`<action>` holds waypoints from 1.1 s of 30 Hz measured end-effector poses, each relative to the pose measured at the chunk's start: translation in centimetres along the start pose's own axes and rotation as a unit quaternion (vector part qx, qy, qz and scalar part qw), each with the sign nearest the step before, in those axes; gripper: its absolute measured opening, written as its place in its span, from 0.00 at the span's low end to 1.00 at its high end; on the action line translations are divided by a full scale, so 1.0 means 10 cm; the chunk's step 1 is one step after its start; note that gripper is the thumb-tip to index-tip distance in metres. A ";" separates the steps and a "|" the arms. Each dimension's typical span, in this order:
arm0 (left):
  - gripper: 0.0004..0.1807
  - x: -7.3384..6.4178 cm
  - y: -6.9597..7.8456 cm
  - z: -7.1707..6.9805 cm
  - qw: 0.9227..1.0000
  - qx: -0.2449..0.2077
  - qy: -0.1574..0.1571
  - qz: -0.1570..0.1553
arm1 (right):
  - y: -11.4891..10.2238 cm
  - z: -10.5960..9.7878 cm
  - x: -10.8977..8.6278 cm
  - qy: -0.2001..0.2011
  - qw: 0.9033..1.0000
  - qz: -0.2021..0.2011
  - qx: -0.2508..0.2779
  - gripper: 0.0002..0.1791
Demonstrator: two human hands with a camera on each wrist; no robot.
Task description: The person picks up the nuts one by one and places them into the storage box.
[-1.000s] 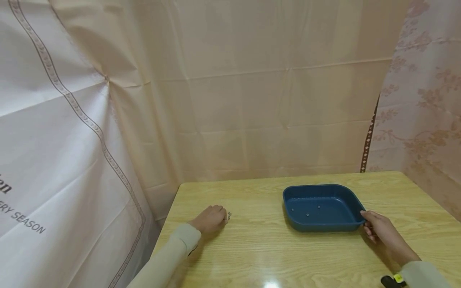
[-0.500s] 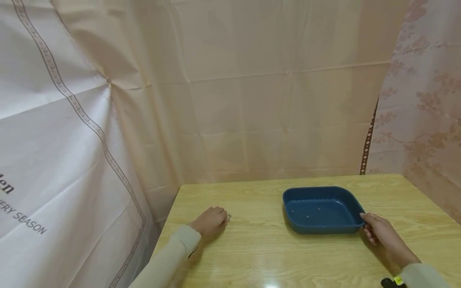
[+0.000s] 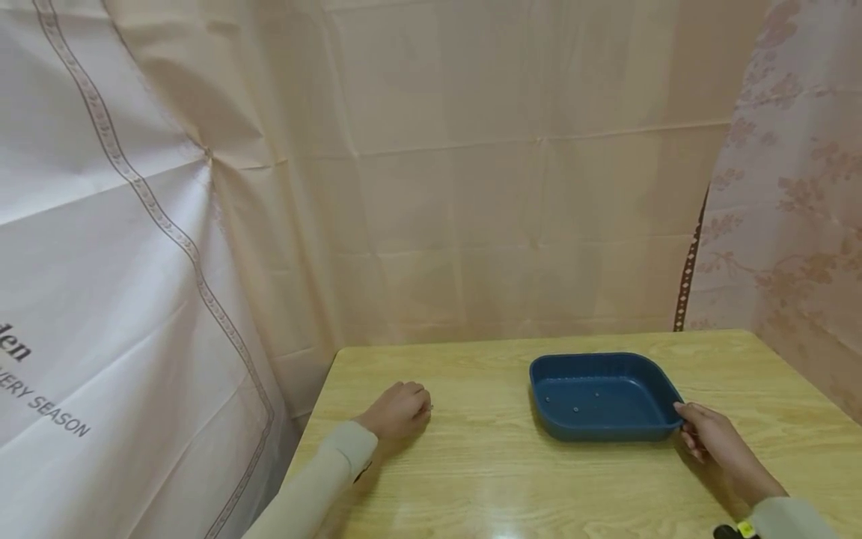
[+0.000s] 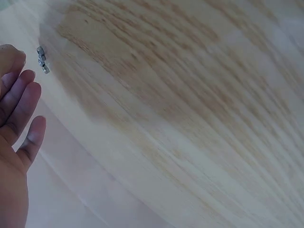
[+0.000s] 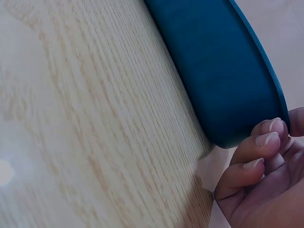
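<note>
My left hand [image 3: 399, 410] is low over the left part of the wooden table, fingers bent loosely downward. Just beyond its fingertips [image 4: 31, 90], in the left wrist view, a small cluster of silvery metal nuts [image 4: 42, 60] lies on the wood, with a gap between. The head view has most of that cluster hidden behind the hand. At the right, my right hand [image 3: 717, 442] pinches the near right corner of a dark blue plastic basin [image 3: 606, 433], thumb at the rim and other fingers curled below. Three small nuts [image 3: 575, 409] lie apart on the basin's floor.
The light wood table [image 3: 485, 471] runs back to a beige cloth [image 3: 431, 224] hung behind it. White printed cloth [image 3: 135, 337] hangs at the left and floral cloth [image 3: 801, 224] at the right. A black and yellow item [image 3: 737, 529] is by the right cuff.
My left hand has shifted slightly to the right, covering nuts that showed beside it earlier. My right hand keeps its grip on the basin. The head view has tilted slightly upward.
</note>
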State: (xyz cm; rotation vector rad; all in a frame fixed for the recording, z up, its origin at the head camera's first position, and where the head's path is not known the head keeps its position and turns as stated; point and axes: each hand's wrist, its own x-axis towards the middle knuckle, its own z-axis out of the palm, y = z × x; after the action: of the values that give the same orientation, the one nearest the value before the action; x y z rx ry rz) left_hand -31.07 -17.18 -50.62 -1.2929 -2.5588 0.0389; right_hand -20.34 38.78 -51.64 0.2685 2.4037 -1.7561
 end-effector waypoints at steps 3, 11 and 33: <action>0.03 0.01 0.01 0.00 1.000 0.003 0.003 0.004 | 0.00 0.00 0.00 -0.001 1.000 0.005 -0.003 0.25; 0.04 0.07 0.07 0.00 1.000 0.010 0.006 0.007 | -0.02 -0.03 0.02 -0.006 1.000 0.012 -0.010 0.24; 0.04 0.23 0.15 -0.03 1.000 -0.007 0.016 0.011 | -0.04 -0.03 0.01 -0.004 1.000 0.015 -0.012 0.24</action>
State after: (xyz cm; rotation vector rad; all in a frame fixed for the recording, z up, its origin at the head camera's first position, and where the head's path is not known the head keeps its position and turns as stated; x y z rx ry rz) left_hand -31.14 -14.47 -50.03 -1.3147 -2.5225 0.0038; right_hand -20.57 38.91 -51.24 0.2919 2.4009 -1.7099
